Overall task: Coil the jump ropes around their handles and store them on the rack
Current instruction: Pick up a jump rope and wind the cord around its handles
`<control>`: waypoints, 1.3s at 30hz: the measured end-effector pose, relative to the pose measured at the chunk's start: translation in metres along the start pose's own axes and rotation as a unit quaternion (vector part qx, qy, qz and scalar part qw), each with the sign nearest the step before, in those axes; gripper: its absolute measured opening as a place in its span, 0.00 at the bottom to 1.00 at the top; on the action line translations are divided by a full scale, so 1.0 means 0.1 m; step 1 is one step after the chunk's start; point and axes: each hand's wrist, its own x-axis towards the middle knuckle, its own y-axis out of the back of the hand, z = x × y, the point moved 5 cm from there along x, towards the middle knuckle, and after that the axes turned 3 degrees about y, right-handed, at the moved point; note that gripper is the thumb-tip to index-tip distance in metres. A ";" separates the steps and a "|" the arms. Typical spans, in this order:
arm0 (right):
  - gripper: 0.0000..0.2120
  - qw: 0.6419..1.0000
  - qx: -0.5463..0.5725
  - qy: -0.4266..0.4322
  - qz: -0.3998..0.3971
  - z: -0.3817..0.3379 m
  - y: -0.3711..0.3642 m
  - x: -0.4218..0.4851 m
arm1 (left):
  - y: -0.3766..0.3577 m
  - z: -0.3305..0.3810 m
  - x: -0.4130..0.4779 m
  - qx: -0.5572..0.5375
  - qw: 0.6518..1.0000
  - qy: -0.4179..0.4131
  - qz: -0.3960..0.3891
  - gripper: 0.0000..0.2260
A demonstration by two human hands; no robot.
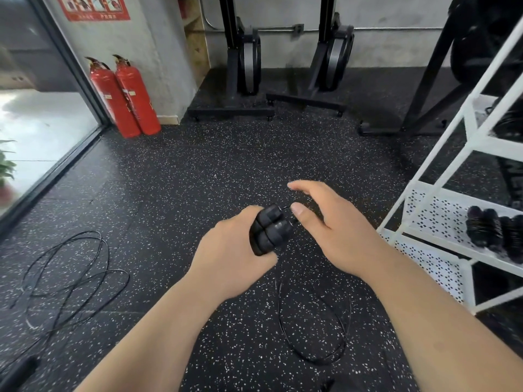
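Head view, the only one. Left hand (235,250) is wrapped round two handles (270,233) held side by side, tops pointing up and away. Right hand (334,227) is loosely spread just beside the handle tops, thumb tip near the cord where it exits. No pinch can be seen, so it reads as relaxed. This rope (314,329) drops from the handles in one long loop below the hands; whether its bottom rests on the floor (198,171) I cannot tell. No wraps are visible round the handles, so I judge the coiling of this one barely begun. A second rope (68,278) lies loose in tangled loops by the floor's left edge, uncoiled. A blurred dark bar at the near-left corner may be its handle. On the rack (441,171), to the right, coiled bundles (492,233) sit on a lower shelf, touching side by side. Some ropes look stored; the exact count is unclear. Left to do, by my reckoning: wind this one, shelve it, then the floor one. Materials: handles matte black, chunky, ribbed into rounded segments, likely foam or rubber. Cord thin, black, springy, holds wide curves, probably coated wire. Floor black rubber flecked white. Rack white painted metal tube, perforated shelves. Two glossy red extinguishers (124,97) stand at the far-left wall.
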 end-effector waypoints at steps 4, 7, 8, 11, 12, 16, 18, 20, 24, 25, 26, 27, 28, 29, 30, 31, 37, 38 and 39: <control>0.21 0.999 0.037 -0.019 -0.010 0.01 -0.03 0.00 | -0.06 -0.04 0.06 -0.140 0.989 0.017 -0.039 0.13; 0.17 0.998 0.051 -0.003 0.020 0.01 0.05 0.01 | -0.09 -0.08 0.10 -0.288 0.954 0.043 -0.077 0.11; 0.15 0.998 0.055 0.001 0.029 0.00 0.07 0.02 | -0.11 -0.08 0.09 -0.341 0.934 0.054 -0.091 0.11; 0.12 0.997 0.045 -0.002 0.059 0.00 0.11 0.05 | -0.18 -0.04 0.07 -0.460 0.876 0.094 -0.110 0.19; 0.12 0.997 0.043 -0.003 0.072 -0.01 0.11 0.05 | -0.20 -0.02 0.06 -0.495 0.856 0.106 -0.102 0.20; 0.10 0.993 0.027 -0.017 0.114 -0.08 0.03 0.02 | -0.32 0.06 0.03 -0.629 0.754 0.173 -0.073 0.22; 0.11 0.994 0.003 -0.011 0.109 -0.17 -0.08 0.00 | -0.39 0.04 0.02 -0.678 0.698 0.224 -0.054 0.22; 0.11 0.995 -0.022 0.007 0.096 -0.26 -0.24 -0.03 | -0.41 0.00 0.02 -0.717 0.644 0.265 -0.017 0.19; 0.13 0.996 -0.051 0.034 0.071 -0.39 -0.48 -0.10 | -0.41 -0.05 0.01 -0.713 0.622 0.323 0.028 0.22; 0.13 0.995 -0.059 0.039 0.066 -0.41 -0.50 -0.11 | -0.41 -0.05 0.00 -0.709 0.623 0.330 0.030 0.22; 0.13 0.995 -0.069 0.043 0.064 -0.42 -0.50 -0.11 | -0.42 -0.05 0.00 -0.709 0.622 0.331 0.031 0.21; 0.12 0.994 -0.077 0.047 0.065 -0.43 -0.48 -0.11 | -0.43 -0.06 0.00 -0.710 0.622 0.330 0.032 0.20; 0.12 0.993 -0.080 0.050 0.067 -0.43 -0.47 -0.11 | -0.42 -0.06 0.00 -0.711 0.623 0.326 0.034 0.19; 0.12 0.993 -0.079 0.053 0.068 -0.43 -0.45 -0.10 | -0.41 -0.06 0.01 -0.710 0.626 0.321 0.036 0.17; 0.12 0.993 -0.078 0.055 0.068 -0.43 -0.44 -0.10 | -0.41 -0.08 0.02 -0.707 0.631 0.317 0.039 0.16; 0.12 0.993 -0.076 0.056 0.069 -0.43 -0.44 -0.10 | -0.41 -0.09 0.03 -0.703 0.636 0.315 0.042 0.15; 0.16 0.994 -0.015 0.033 0.103 -0.39 -0.45 -0.16 | -0.37 -0.13 0.09 -0.716 0.627 0.299 0.068 0.05; 0.18 0.994 0.003 0.022 0.106 -0.38 -0.45 -0.17 | -0.35 -0.14 0.11 -0.723 0.622 0.293 0.072 0.05; 0.19 0.994 0.018 0.014 0.106 -0.38 -0.45 -0.17 | -0.34 -0.14 0.11 -0.729 0.618 0.287 0.076 0.05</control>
